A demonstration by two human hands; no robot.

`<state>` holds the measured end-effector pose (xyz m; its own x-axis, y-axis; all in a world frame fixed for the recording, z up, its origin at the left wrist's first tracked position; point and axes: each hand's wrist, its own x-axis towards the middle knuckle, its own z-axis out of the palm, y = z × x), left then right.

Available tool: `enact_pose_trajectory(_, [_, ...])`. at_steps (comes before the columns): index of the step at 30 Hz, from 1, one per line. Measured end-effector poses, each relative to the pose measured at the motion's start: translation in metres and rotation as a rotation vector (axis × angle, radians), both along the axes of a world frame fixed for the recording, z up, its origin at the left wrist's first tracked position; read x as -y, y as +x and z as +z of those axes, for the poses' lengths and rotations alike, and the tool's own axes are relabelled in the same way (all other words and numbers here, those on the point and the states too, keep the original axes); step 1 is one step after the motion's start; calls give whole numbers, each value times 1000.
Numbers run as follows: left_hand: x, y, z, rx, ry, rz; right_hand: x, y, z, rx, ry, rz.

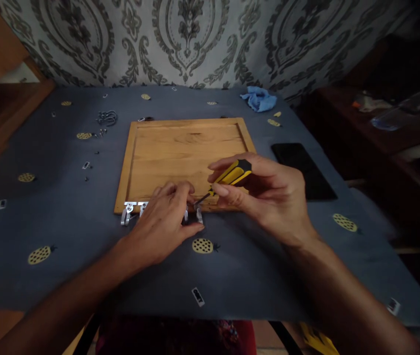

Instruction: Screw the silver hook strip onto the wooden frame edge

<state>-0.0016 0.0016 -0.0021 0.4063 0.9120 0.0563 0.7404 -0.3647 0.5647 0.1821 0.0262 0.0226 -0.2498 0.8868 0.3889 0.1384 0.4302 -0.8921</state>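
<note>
A wooden panel point(180, 148) with a raised frame lies flat on a table covered by a blue cloth point(65, 236) printed with pineapples. Metal hook brackets point(128, 211) line the panel's near edge. My right hand point(269, 197) is closed around a yellow and black screwdriver point(232, 175), its tip pointing down-left at a bracket point(198, 209) on that edge. My left hand point(165, 217) rests over the near edge, fingers curled and pressed on the bracket beside the screwdriver tip.
A black phone point(302, 167) lies right of the panel. A crumpled blue cloth point(260, 98) sits at the back right. Loose metal hooks point(107, 117) and small screws point(90, 167) are scattered left of the panel. Patterned wallpaper stands behind; dark wooden furniture lies to the right.
</note>
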Motion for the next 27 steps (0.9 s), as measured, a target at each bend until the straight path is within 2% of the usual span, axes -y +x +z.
enact_pose_trajectory(2, [0,0,0,4,-11,5,-1,2,2,-23,-65,62])
enact_pose_trajectory(4, [1,0,1,5,-26,8,-1,2,2,-16,-63,56])
enact_pose_trajectory(6, [1,0,1,4,-27,7,0,1,-1,27,18,-20])
enact_pose_trajectory(9, [1,0,1,-4,-22,16,0,-3,-6,129,217,-136])
enact_pose_trajectory(12, [0,0,1,-13,-27,16,1,-5,-10,183,323,-165])
enact_pose_trajectory(15, [0,0,1,-20,-24,8,4,-6,-9,160,339,-191])
enact_pose_trajectory(21, [0,0,0,-24,-25,18,8,-8,-1,-59,363,-408])
enact_pose_trajectory(24, [0,0,-1,-19,-17,12,6,-8,-1,-83,317,-377])
enact_pose_trajectory(27, [0,-1,0,-30,-15,8,5,-7,-4,-1,255,-333])
